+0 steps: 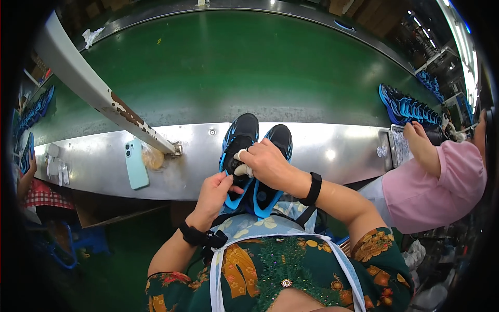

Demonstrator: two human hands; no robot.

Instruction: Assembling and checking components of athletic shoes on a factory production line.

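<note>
A pair of black and blue sneakers lies in front of me, toes pointing away, heels over the metal ledge's near edge. My left hand (215,193) is closed at the opening of the left sneaker (244,127), thumb and forefinger pinched by its collar. Over the same shoe's tongue and lacing bends my right hand (267,165), fingers closed on its upper; off-white covers (243,169) wrap two of its fingertips. The right sneaker (280,138) sits alongside, partly hidden beneath my right hand. Whether a lace is between my fingers is too small to tell.
A green conveyor belt (223,67) runs beyond the metal ledge (197,138). To the left are a rusty white post (109,101), a mint phone (136,165) and a bagged roundish item (152,157). At right, a co-worker in pink (436,187) sits by a row of sneakers (408,109).
</note>
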